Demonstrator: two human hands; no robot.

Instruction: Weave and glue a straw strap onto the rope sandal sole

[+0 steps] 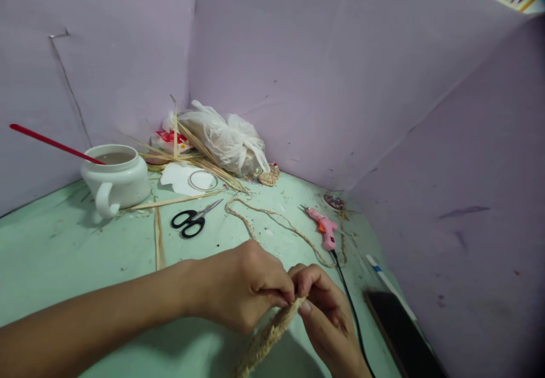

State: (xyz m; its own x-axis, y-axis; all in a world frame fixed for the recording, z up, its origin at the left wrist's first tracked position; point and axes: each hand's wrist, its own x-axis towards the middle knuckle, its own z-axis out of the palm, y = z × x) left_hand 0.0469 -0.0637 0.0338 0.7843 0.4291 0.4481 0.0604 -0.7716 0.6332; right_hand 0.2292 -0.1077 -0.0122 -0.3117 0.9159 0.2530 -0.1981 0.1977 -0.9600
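Observation:
Near the front of the table, both hands meet on a flat piece of braided straw (269,338), seen almost edge-on and tilted. My left hand (244,287) is closed, its thumb and fingers pinching the upper edge of the piece. Opposite it, my right hand (326,310) grips the same edge between thumb and curled fingers. A long thin straw braid (281,214) winds across the table behind the hands. Whether it joins the piece is hidden by the fingers. The lower end of the piece runs out of view.
Black-handled scissors (193,219) lie beyond my left hand. A pink glue gun (324,227) with a black cord rests to the right, near a dark phone-like slab (400,332). A white pot (119,182) holds liquid and a red stick. Straw strips (204,162) and a plastic bag (225,139) sit behind.

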